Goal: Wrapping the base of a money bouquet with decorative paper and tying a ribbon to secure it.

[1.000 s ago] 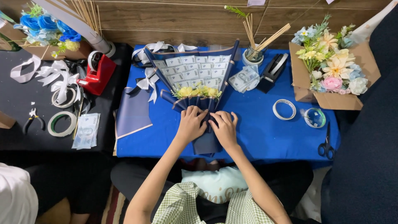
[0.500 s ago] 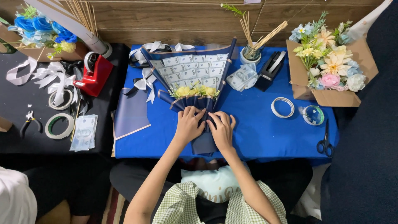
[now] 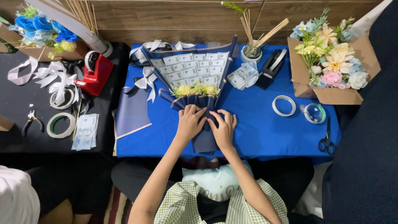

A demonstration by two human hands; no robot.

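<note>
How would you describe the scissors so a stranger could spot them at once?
Start at the blue cloth-covered table and go to its right front corner. There, below the clear tape roll, lie the black-handled scissors, blades pointing away from the person. They are the only cutting tool on the blue cloth; the pliers lie on the black table.

Matt navy wrapping paper (image 3: 199, 103) with a thin pale edge, fanned around printed paper banknotes (image 3: 188, 68) and soft yellow flowers (image 3: 195, 89). Smooth blue cloth (image 3: 257, 124) over the table. Far right, plain brown cardboard box (image 3: 331, 95) of fabric-looking blooms (real or fake, cannot tell). Glossy red plastic tape dispenser (image 3: 97, 74) at left, beside satiny white ribbon (image 3: 56, 81). Rough wood wall (image 3: 174, 16) beyond.
</note>
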